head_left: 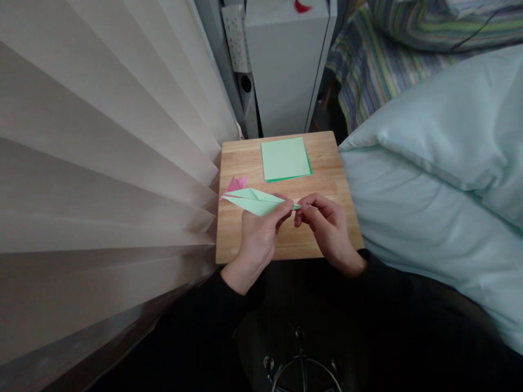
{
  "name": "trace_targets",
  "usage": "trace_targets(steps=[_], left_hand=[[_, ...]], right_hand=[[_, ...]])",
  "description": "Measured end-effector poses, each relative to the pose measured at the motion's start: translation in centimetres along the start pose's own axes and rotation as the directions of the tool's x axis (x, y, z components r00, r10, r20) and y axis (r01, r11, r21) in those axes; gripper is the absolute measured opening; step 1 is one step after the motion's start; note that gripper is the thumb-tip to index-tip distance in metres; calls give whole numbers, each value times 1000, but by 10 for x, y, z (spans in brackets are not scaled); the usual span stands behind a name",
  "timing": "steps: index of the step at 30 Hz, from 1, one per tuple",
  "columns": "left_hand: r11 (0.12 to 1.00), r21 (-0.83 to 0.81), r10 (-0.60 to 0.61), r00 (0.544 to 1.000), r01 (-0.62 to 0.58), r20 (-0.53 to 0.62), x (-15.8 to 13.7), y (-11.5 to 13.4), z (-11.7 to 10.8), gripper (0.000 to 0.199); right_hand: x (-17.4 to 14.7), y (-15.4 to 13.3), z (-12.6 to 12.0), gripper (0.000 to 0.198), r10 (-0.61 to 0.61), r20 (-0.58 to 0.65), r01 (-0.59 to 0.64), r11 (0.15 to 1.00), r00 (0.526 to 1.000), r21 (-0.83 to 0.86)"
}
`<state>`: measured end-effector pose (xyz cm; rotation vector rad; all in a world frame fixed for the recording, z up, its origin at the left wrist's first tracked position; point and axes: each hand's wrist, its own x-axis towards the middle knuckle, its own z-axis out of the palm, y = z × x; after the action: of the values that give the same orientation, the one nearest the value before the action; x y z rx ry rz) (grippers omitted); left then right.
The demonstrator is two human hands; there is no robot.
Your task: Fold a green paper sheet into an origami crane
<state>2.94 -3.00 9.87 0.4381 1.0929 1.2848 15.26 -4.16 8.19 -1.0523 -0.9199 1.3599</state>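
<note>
A long, narrow piece of folded light-green origami paper (255, 201) is held in the air over the small wooden table (232, 239). My left hand (265, 226) is closed on it near its right part, thumb on top. At its thin right tip, my right hand (324, 220) pinches the paper between thumb and fingertips. The left end of the paper points toward the curtain and partly covers a pink folded paper figure (237, 184) on the table. Farther back lies a stack of square green paper sheets (286, 158), pale green on top with a darker green edge showing.
A pleated curtain (122, 163) hangs along the table's left side. Behind the table stands a white cabinet (288, 71) with a small red thing (302, 6) on top. Pale bedding (429, 163) borders the right side. A chair base (304, 370) shows below.
</note>
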Motion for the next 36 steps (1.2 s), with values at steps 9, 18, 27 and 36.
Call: trace_targets(steps=[9, 18, 27, 36], left_hand=[[998, 65, -13, 1000, 14, -14, 1, 5, -1, 31], [995, 91, -41, 999, 38, 26, 5, 6, -4, 31], [990, 82, -112, 994, 112, -4, 8, 16, -6, 28], [934, 347, -103, 994, 87, 27, 13, 16, -16, 30]], right_hand=[[1, -1, -1, 10, 9, 24, -8, 1000, 1000, -25], [-2, -1, -1, 12, -33, 27, 37, 992, 999, -121], [0, 4, -3, 14, -16, 21, 19, 980, 1000, -196], [0, 6, -5, 22, -19, 148, 84, 891, 989, -446]])
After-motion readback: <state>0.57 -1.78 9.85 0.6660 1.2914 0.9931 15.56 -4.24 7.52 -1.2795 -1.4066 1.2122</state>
